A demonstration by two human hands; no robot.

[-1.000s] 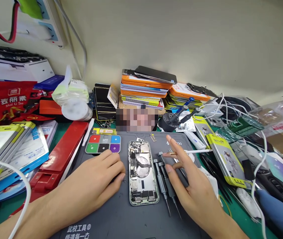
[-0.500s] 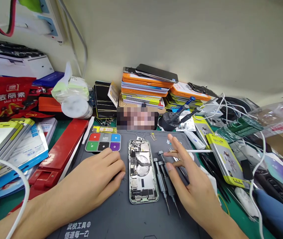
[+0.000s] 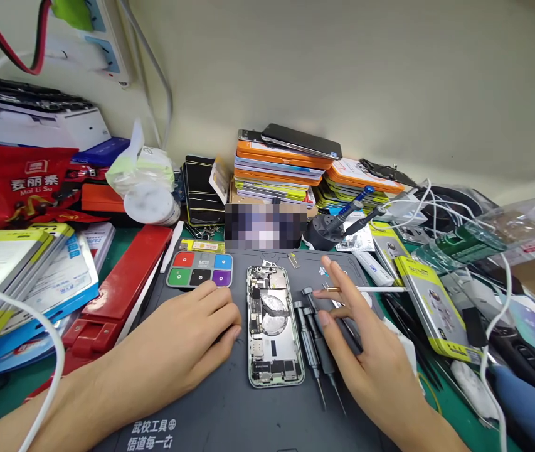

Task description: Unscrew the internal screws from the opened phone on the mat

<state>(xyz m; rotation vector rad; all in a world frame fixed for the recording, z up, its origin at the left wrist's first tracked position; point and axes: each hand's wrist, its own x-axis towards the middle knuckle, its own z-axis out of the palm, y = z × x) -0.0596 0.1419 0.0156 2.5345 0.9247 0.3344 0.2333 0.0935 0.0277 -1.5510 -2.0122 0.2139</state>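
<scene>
An opened phone [image 3: 282,348], screwdrivers [image 3: 310,345] and a work mat [image 3: 229,408] mark a phone-repair workshop.

Opened phone [image 3: 275,345] between my left hand [image 3: 196,333] and my right hand [image 3: 370,345].
My left curls loosely over the gray mat [image 3: 229,414]; my right spreads its fingers [image 3: 342,279] beside the screwdrivers [image 3: 308,339], a white stick [image 3: 384,289] crossing behind one.

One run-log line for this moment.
left hand: curled, left of phone | right hand: at screwdrivers, grip unclear | phone: open, insides showing, on mat
</scene>
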